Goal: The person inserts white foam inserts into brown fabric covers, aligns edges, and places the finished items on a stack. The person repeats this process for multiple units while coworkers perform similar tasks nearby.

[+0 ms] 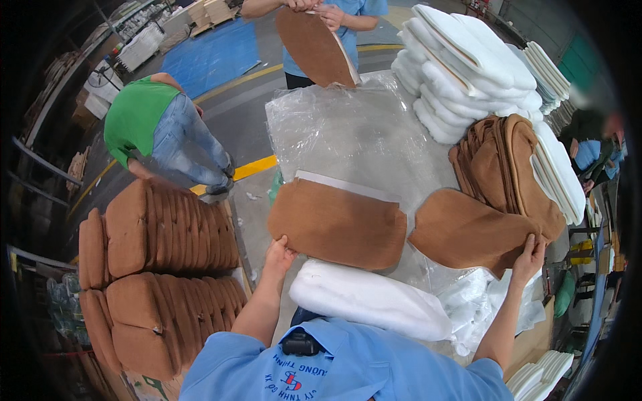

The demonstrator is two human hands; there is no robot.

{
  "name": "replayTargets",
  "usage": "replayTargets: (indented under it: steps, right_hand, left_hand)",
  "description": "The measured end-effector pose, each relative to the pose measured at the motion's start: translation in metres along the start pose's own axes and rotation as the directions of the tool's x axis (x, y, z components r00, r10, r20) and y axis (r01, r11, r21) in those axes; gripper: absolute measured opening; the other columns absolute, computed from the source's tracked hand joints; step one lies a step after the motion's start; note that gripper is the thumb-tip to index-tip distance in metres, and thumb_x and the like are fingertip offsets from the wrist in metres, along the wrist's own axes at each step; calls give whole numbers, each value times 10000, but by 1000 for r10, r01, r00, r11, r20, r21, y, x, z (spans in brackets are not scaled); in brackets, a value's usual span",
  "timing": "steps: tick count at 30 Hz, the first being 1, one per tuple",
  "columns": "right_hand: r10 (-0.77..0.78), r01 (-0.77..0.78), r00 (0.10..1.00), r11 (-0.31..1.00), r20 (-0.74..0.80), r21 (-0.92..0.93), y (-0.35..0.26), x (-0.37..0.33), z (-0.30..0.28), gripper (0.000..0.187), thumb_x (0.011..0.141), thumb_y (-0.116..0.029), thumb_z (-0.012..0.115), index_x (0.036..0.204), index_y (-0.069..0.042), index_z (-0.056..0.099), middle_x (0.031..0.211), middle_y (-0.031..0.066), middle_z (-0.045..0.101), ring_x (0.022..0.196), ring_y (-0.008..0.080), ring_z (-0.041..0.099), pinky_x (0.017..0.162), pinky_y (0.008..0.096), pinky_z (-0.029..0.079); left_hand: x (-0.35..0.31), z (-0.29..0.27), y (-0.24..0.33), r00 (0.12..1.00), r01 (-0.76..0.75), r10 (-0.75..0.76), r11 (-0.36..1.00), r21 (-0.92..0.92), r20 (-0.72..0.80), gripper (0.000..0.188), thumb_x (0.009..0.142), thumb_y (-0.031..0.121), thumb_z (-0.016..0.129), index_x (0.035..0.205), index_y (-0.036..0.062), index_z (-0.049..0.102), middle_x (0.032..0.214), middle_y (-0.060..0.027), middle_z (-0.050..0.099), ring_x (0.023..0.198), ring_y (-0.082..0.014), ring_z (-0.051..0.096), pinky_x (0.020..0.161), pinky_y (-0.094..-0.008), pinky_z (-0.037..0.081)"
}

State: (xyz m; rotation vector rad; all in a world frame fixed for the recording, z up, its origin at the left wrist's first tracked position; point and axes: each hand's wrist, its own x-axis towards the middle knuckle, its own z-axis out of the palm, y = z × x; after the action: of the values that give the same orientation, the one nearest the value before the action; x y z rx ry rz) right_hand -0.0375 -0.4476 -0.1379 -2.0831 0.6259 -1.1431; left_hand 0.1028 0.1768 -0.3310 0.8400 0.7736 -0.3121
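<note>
My left hand [279,254] is closed on the near left corner of a brown fabric cover [338,224], which lies flat with a white strip along its far edge. Off to the right, my right hand [530,254] pinches the edge of a second brown cover [475,230], its near side lifted a little. That cover reaches up against a pile of folded brown covers [491,164]. Between my arms, close to my body, lies a thick white padded cushion [368,297]. Clear plastic sheeting [348,127] spreads over the table under the covers.
Stacked brown cushions [167,230] stand to my left. White padding [468,63] is piled high at the far right. Across the table a co-worker's hands [317,10] hold another brown piece [314,50]. A person in a green shirt [140,110] bends beyond the cushions.
</note>
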Motion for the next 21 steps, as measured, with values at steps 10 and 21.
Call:
replayTargets:
  steps: [10,21]
  right_hand:
    - [-99,113,976,991,194,-64,-75,49,12,245,1106,-164,625,1241,28,695,1072,7,702,972,77,605,907,238,487]
    - [14,34,998,648,-56,761,-145,75,-7,297,1103,-172,633,1364,-32,635,1262,50,706,1098,133,661,968,314,535]
  left_hand:
    - [28,41,49,942,-335,312,905,262,125,348,1108,259,585,1432,143,530,1366,-103,640,1140,-265,672,914,-456,561]
    - [2,76,10,849,-529,267,432,731,456,421,1001,157,695,1418,106,657,1560,-188,554,1456,-413,487,1206,-456,405]
